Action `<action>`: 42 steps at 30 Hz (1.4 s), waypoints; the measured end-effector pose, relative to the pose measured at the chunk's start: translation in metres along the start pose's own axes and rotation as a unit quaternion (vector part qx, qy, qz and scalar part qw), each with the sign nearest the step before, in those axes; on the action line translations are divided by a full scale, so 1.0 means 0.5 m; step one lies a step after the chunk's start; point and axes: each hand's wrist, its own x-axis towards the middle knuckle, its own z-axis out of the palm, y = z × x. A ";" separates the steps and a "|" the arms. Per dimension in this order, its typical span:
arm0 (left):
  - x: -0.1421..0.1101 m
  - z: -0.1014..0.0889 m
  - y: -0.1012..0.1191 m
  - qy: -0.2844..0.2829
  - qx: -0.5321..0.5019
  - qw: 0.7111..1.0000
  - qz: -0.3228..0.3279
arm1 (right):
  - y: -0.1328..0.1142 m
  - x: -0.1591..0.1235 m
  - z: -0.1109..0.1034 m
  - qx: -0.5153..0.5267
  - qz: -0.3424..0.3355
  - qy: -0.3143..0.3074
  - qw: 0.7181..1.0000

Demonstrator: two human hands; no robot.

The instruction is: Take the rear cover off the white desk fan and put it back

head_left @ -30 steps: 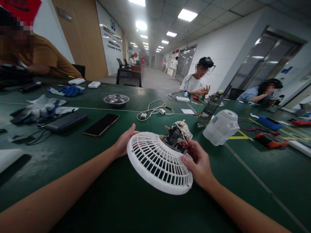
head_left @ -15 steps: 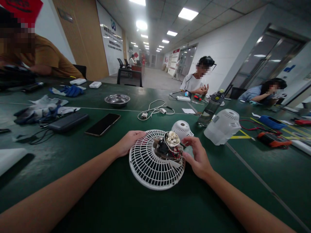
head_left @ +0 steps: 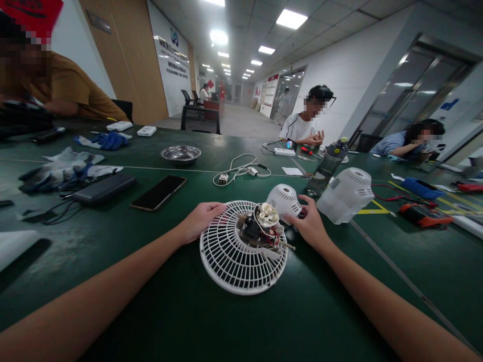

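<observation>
A round white fan grille (head_left: 237, 274) lies on the green table in front of me, with a fan motor (head_left: 256, 229) and its wires on top. My left hand (head_left: 202, 221) rests on the grille's left rim, its fingers closed over the edge. Behind the motor stands a vented white motor cover (head_left: 283, 200). My right hand (head_left: 307, 221) has thumb and fingers around the cover's right side, gripping it. A short shaft sticks out from the motor toward the right.
A white plastic housing (head_left: 345, 196) and a water bottle (head_left: 326, 168) stand to the right. A phone (head_left: 158, 193), a power bank (head_left: 103, 190) and gloves (head_left: 60, 171) lie left. Farther back are a metal bowl (head_left: 181, 155) and a white cable (head_left: 241, 173). A multimeter (head_left: 424, 215) lies far right.
The grille has been lowered from a tilt to lie flat, uncovering the motor cover behind it. My right hand has let go of the grille assembly and moved to the cover.
</observation>
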 end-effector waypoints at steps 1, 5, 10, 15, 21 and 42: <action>0.000 0.000 0.000 -0.001 0.003 1.000 0.000 | -0.005 -0.002 -0.002 0.061 0.035 0.016 0.997; 0.001 -0.001 0.001 -0.008 0.007 1.000 0.001 | -0.046 -0.031 -0.001 0.280 0.140 -0.022 0.949; 0.007 -0.007 -0.002 -0.018 0.008 1.000 -0.008 | -0.108 -0.111 0.021 0.281 0.042 -0.030 0.958; 0.010 -0.012 -0.007 -0.028 0.001 0.999 -0.020 | -0.134 -0.172 0.035 0.129 -0.092 -0.071 0.985; 0.009 -0.012 -0.007 -0.025 -0.006 1.000 -0.013 | -0.138 -0.174 0.034 -0.062 -0.208 -0.074 0.973; -0.049 0.023 0.044 -0.077 0.331 0.899 0.275 | -0.128 -0.142 0.022 -0.056 -0.170 -0.127 0.976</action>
